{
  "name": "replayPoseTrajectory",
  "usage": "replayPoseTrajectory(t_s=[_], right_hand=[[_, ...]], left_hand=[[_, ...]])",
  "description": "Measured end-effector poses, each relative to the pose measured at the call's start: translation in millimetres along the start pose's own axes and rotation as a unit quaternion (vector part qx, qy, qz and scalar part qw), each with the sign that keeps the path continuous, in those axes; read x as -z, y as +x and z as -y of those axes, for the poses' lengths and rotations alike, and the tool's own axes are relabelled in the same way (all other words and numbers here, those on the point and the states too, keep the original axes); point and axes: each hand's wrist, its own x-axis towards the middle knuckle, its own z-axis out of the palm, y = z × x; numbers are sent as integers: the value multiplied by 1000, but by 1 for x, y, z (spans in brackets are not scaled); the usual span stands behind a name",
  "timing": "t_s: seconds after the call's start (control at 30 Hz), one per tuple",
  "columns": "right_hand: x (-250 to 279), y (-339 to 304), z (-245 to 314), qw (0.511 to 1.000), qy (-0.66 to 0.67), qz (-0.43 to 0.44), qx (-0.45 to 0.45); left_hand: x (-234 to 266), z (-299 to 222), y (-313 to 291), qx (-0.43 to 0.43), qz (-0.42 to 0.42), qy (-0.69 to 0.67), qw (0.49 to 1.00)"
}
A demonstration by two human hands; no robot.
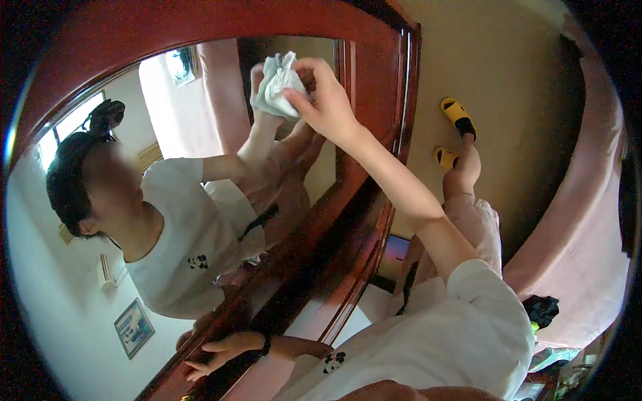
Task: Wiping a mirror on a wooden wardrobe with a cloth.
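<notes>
My right hand [329, 105] is closed on a crumpled white cloth [274, 90], with the thumb and fingertips pinching it. The cloth is pressed to the upper part of a large mirror [321, 157], close to its edge. My left hand [231, 349] has a black band at its wrist and lies with fingers stretched out over the dark red-brown wooden ledge [261, 334] below the glass. Nothing shows in that hand. A reflection of a person in a white T-shirt, one arm raised to the cloth, fills much of the mirror.
A red-brown wooden frame [384, 87] surrounds the mirror. To the right stands a bed with a pink cover [568, 267], a black item [540, 311] on it. My feet, in yellow slippers [458, 110], stand on the brownish floor [495, 53] between them.
</notes>
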Motion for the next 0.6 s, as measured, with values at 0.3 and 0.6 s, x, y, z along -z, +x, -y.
replayPoseTrajectory(t_s=[0.3,0.6], right_hand=[[-26,-192,-27,822,-257,499,-93],[-1,4,-53,928,-322,-176,64]], left_hand=[[-4,-1,0,-12,-6,14,1000],[0,-23,6,-44,13,16,999]])
